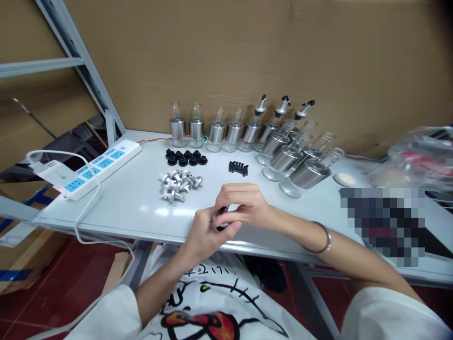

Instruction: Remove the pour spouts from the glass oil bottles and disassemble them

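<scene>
My left hand (204,234) is closed around a small silver-and-black pourer spout (219,227) near the table's front edge. From above, my right hand (246,204) pinches the same piece with thumb and fingers, which hide most of it. Beyond my hands lies a pile of silver spout pieces (181,181). Black rubber stoppers (182,161) stand in rows behind that pile. A short row of small black flip caps (238,168) lies to their right. Several glass bottles with steel sleeves (215,132) line the back, and three of them carry a fitted pourer (281,112).
A white power strip (106,165) with a plugged adapter and cable lies on the left of the table (141,212). More bottles (311,172) stand at the right. Past them are a white oval object (344,179), a blurred-out dark item (385,226) and plastic bags (421,156).
</scene>
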A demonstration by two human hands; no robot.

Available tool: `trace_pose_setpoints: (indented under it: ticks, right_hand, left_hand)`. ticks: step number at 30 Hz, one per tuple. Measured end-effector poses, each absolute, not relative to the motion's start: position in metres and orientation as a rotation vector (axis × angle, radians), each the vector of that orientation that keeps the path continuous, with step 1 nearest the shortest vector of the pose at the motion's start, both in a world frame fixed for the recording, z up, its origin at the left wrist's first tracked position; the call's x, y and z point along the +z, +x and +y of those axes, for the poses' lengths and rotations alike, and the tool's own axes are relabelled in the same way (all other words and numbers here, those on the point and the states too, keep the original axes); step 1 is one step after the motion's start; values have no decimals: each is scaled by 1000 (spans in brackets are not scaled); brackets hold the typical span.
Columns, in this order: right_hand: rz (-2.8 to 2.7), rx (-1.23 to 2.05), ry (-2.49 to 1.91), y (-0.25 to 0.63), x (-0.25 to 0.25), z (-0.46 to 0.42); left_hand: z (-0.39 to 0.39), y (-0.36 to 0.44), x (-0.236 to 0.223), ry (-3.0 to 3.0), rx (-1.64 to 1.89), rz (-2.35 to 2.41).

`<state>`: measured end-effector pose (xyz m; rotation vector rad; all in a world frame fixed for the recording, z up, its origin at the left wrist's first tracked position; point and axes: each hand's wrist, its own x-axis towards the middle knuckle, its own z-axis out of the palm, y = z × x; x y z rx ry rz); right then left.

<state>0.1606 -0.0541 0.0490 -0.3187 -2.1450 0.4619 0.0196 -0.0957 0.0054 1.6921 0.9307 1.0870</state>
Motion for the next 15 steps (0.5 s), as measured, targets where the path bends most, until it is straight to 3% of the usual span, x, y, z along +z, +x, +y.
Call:
trace_pose_setpoints:
  ticks: [8, 15]
  right_hand:
    - [-2213, -510, -397, 173, 44, -39]
    - [-2226, -714, -407, 174, 44, -39]
  left_hand:
    - [-97, 21, 8, 1761, 1196, 948]
    - [-98, 19, 7, 1712, 1214, 918]
